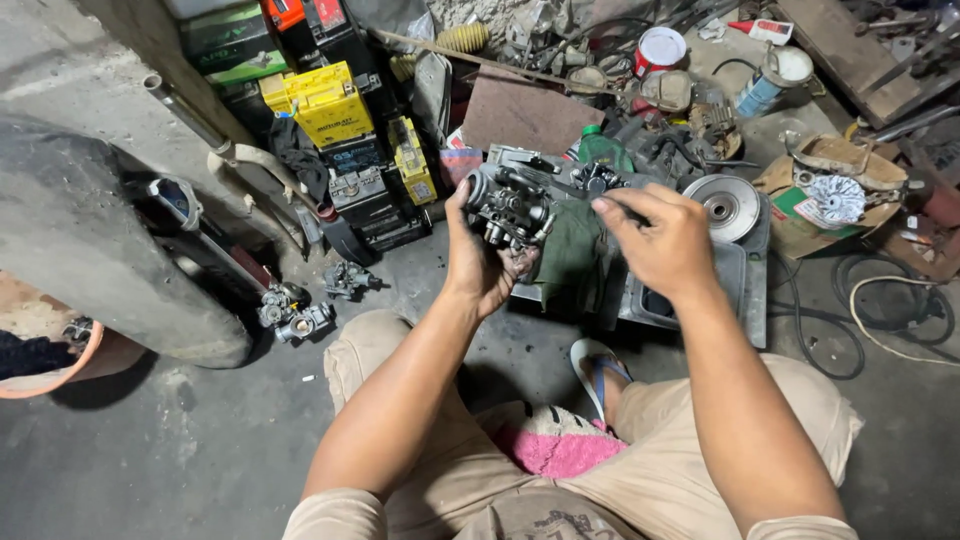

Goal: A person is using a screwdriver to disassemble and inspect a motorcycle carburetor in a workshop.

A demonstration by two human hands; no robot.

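Note:
My left hand [478, 262] grips a grey metal carburetor [507, 208], held up in front of me above the floor. My right hand [655, 240] is beside it to the right, with fingers pinched on a thin dark tool [622, 210] whose tip points toward the carburetor. A green cloth [572, 255] lies under both hands on a grey metal tray [752, 290]. My knees in tan trousers and a blue sandal [597, 372] show below.
Two more carburetors [292, 312] [348, 279] lie on the concrete floor at left, next to a dark tyre and mudguard [90, 250]. Yellow and black batteries [330, 105] stack at the back. A round pulley disc [728, 207], cans, cables and scrap parts crowd the right.

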